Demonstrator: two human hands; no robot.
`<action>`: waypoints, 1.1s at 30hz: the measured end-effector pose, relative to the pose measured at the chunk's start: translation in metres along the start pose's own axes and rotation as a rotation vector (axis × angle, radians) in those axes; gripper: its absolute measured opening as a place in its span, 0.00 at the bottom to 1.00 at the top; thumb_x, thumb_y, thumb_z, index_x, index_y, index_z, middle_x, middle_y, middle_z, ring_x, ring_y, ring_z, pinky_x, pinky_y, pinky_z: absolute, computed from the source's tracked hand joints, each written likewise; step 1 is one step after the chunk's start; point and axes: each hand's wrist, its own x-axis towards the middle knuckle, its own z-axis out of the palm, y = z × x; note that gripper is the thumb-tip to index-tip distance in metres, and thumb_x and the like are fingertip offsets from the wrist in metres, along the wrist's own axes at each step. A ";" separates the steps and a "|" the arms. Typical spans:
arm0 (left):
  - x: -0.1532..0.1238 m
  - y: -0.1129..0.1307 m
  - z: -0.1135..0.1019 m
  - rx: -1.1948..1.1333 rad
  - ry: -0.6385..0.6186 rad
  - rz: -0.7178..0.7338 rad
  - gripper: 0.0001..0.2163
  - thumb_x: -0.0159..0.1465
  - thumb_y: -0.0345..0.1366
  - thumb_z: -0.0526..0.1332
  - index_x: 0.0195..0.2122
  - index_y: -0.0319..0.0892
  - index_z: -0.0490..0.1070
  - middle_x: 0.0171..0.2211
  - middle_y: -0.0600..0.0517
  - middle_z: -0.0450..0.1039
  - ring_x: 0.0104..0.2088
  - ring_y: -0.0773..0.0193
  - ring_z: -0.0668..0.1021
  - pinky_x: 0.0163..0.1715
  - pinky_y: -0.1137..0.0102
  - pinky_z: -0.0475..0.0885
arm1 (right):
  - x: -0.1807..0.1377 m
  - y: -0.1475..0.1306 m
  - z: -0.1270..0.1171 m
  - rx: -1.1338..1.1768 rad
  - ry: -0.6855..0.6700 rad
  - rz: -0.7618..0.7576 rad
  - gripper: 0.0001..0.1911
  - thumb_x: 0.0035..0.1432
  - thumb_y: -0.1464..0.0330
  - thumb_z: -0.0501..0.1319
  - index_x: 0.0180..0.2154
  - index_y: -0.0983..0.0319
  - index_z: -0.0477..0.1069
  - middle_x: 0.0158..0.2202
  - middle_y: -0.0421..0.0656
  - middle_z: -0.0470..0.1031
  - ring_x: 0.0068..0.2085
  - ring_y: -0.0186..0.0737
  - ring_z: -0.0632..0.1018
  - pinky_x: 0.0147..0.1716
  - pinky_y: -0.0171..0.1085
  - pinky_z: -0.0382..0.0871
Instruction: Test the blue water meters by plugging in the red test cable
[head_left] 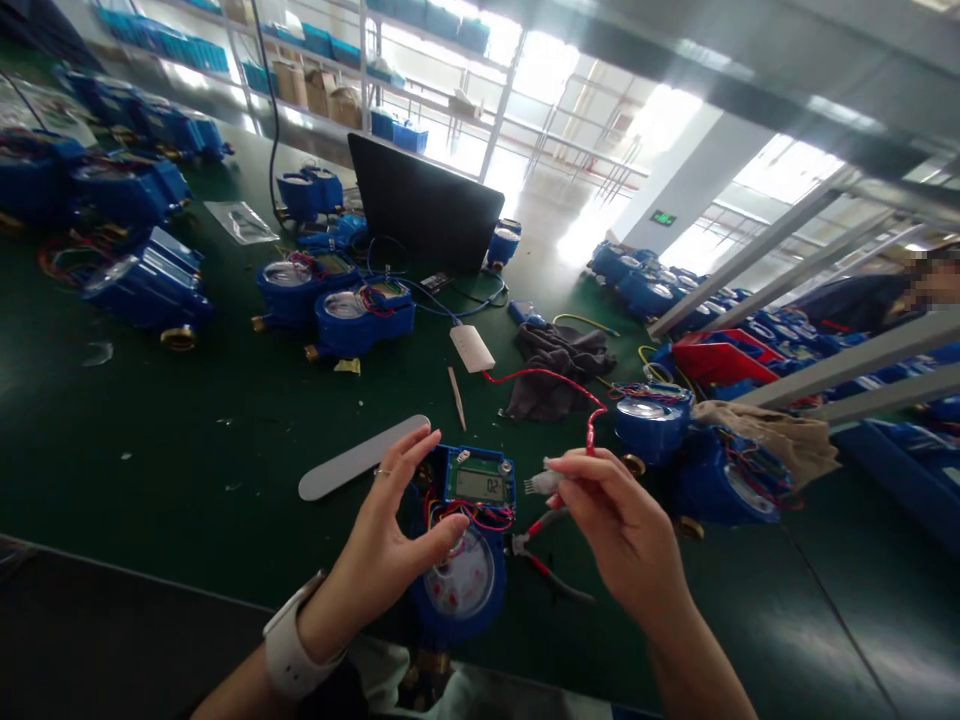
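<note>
One display (480, 486) in blue housing (459, 629)

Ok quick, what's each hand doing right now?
Left hand: open, spread at the blue meter, contact unclear.
Right hand: closed, holding a white pin connector.

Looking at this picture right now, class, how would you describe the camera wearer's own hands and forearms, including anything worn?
The left hand has a thin ring on one finger and a broad, whitish wristband, probably a watch strap. The right hand shows no jewellery. Neither wears a glove, and the visible forearms show no sleeves.
</note>
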 end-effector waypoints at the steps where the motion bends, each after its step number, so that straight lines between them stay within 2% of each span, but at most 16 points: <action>1: 0.002 -0.001 0.000 -0.007 -0.013 -0.004 0.29 0.58 0.44 0.64 0.60 0.50 0.58 0.64 0.45 0.55 0.65 0.50 0.59 0.62 0.48 0.56 | 0.000 -0.005 0.000 -0.090 -0.045 -0.038 0.09 0.64 0.70 0.55 0.43 0.59 0.71 0.41 0.44 0.70 0.35 0.34 0.76 0.31 0.33 0.74; 4: 0.007 -0.003 0.002 -0.022 -0.033 -0.017 0.31 0.55 0.43 0.66 0.59 0.48 0.60 0.64 0.43 0.56 0.64 0.47 0.59 0.62 0.46 0.55 | 0.002 -0.013 0.002 -0.318 -0.126 -0.131 0.09 0.64 0.70 0.54 0.43 0.59 0.71 0.38 0.44 0.70 0.38 0.37 0.75 0.33 0.34 0.72; 7: 0.010 -0.004 0.005 -0.036 -0.049 -0.034 0.29 0.54 0.41 0.67 0.57 0.48 0.64 0.63 0.43 0.57 0.63 0.46 0.61 0.62 0.46 0.56 | 0.003 -0.013 0.003 -0.407 -0.163 -0.178 0.09 0.65 0.71 0.54 0.44 0.60 0.70 0.36 0.44 0.69 0.38 0.37 0.75 0.34 0.34 0.72; 12: 0.010 -0.004 0.007 -0.093 -0.073 -0.045 0.27 0.54 0.38 0.66 0.55 0.50 0.65 0.57 0.47 0.63 0.59 0.51 0.66 0.60 0.51 0.62 | 0.004 -0.013 0.004 -0.444 -0.209 -0.199 0.08 0.65 0.72 0.53 0.44 0.61 0.70 0.36 0.44 0.68 0.37 0.36 0.75 0.34 0.33 0.72; 16: 0.011 -0.002 0.007 -0.129 -0.069 -0.043 0.26 0.53 0.37 0.67 0.54 0.50 0.65 0.55 0.48 0.64 0.57 0.53 0.68 0.58 0.55 0.64 | 0.006 -0.017 0.004 -0.486 -0.257 -0.202 0.09 0.66 0.72 0.52 0.44 0.61 0.69 0.35 0.44 0.68 0.36 0.36 0.75 0.33 0.32 0.73; 20: 0.011 -0.001 0.007 -0.142 -0.058 -0.040 0.26 0.53 0.36 0.67 0.53 0.49 0.66 0.54 0.47 0.64 0.55 0.52 0.69 0.57 0.55 0.66 | 0.011 -0.024 0.004 -0.549 -0.286 -0.233 0.09 0.66 0.72 0.51 0.43 0.61 0.69 0.34 0.44 0.69 0.34 0.36 0.76 0.33 0.33 0.74; 27: 0.012 -0.001 0.008 -0.126 -0.067 -0.059 0.26 0.52 0.37 0.67 0.54 0.49 0.66 0.55 0.46 0.63 0.56 0.51 0.68 0.57 0.53 0.64 | 0.019 -0.029 0.003 -0.584 -0.343 -0.245 0.10 0.66 0.71 0.50 0.41 0.59 0.69 0.34 0.44 0.70 0.37 0.38 0.76 0.34 0.34 0.73; 33: 0.012 -0.002 0.008 -0.116 -0.070 -0.043 0.25 0.53 0.36 0.67 0.53 0.48 0.66 0.54 0.47 0.64 0.57 0.52 0.67 0.57 0.56 0.64 | 0.020 -0.028 0.001 -0.524 -0.359 -0.153 0.07 0.66 0.71 0.53 0.41 0.59 0.69 0.34 0.42 0.67 0.33 0.34 0.74 0.31 0.32 0.71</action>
